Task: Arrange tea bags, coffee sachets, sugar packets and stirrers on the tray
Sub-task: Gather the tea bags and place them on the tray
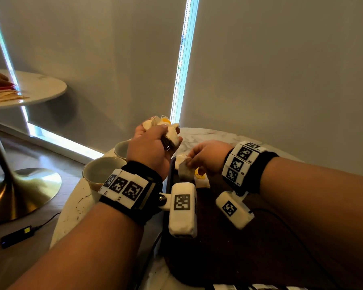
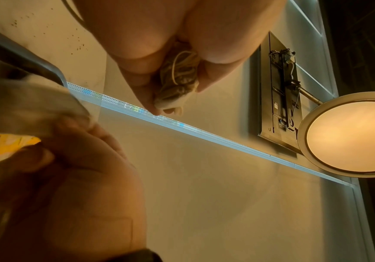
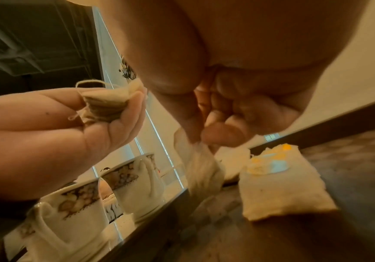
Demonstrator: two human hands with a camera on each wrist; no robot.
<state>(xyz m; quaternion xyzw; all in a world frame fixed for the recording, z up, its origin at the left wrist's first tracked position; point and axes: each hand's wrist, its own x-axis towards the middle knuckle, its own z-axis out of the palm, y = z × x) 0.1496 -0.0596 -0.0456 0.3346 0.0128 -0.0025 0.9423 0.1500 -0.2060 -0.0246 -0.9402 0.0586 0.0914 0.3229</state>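
a bunch of tea bags [image 1: 163, 124] is gripped in the left hand [image 1: 150, 148], fingers curled round it, raised above the far left corner of the dark tray [image 1: 228, 243]. a single tea bag [image 1: 185, 170] is pinched by its top between thumb and fingertips of the right hand [image 1: 208, 156], hanging just above the tray floor. only from the right wrist is it seen that this bag [image 3: 201, 170] hangs beside two more tea bags lying on the tray, the nearer one [image 3: 280, 184] bearing a yellow tag, and that two patterned cups [image 3: 135, 184] stand just outside the tray's raised edge [image 3: 159, 209]. from the left wrist the strings wound round the held bunch [image 2: 177, 79] are shown, a detail hidden in the head view. the head view alone takes in the marble table [image 1: 76, 208], its rounded edge close to the cups, and a second small table [image 1: 40, 88] well apart at the left, where wooden stirrers [image 1: 4, 96] lie. much of the tray toward the person is seen as bare dark surface.
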